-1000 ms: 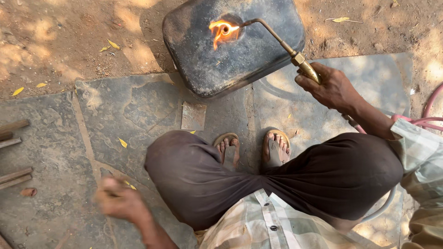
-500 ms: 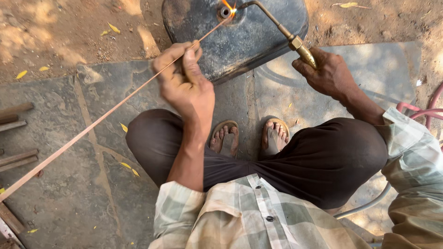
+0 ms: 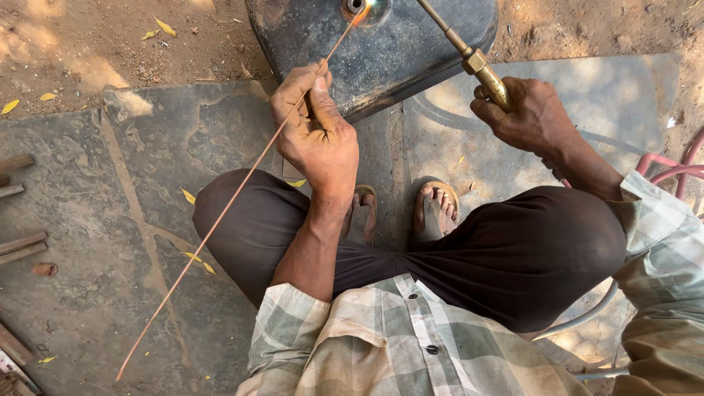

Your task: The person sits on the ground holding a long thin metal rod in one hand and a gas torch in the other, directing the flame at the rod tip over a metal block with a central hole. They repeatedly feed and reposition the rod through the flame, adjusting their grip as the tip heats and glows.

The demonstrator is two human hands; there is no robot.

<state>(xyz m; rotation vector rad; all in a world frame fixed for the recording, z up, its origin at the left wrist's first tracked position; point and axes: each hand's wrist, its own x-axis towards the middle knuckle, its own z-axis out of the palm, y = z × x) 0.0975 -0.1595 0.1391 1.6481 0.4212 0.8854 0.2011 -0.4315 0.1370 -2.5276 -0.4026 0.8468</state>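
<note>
At 12 o'clock, flame meets dark metal tank (image 3: 396,51): left hand (image 3: 315,136) fingers pinch thin rod (image 3: 220,216), right hand (image 3: 524,117) clenched on torch (image 3: 473,59).

A single camera, worn on the person's head, looks steeply down over the squatting body, close enough that the checked shirt (image 3: 411,345) fills the edge at 6 o'clock. Forward is 12 o'clock, where the dark metal tank (image 3: 381,51) is cut by the frame. Stone paving (image 3: 88,220) spreads toward 9 o'clock, bare dirt beyond it.
</note>
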